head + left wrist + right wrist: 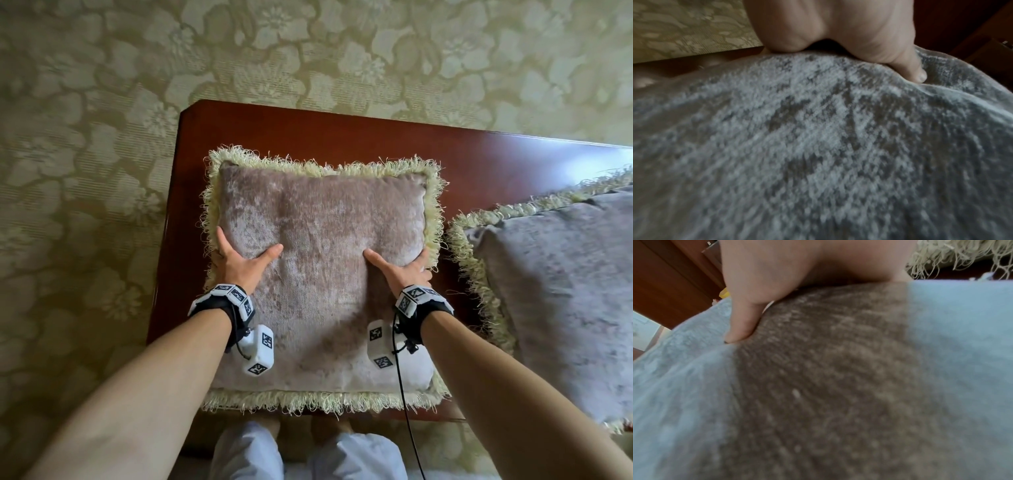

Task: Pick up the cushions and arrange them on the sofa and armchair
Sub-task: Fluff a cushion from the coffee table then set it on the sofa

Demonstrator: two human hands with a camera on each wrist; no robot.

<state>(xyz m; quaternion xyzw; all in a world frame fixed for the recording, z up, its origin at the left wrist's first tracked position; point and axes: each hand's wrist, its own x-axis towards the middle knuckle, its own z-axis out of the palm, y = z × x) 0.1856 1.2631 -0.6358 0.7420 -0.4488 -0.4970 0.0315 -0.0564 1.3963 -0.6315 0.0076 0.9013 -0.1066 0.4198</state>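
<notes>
Fringed velvet cushion (318, 260) flat on the dark wooden table (342, 137), dead centre | left hand (239, 263) grips its 9 o'clock edge, thumb dug into the pile | right hand (404, 270) grips the 3 o'clock edge likewise | second fringed cushion (561, 291) lies just beside at 3 o'clock | floral carpet (85, 171) around.

Left hand (838, 27) at twelve o'clock, thumb (914, 69) dug into grey plush cushion (818, 154) filling frame; floral carpet (684, 27) at ten o'clock.
</notes>
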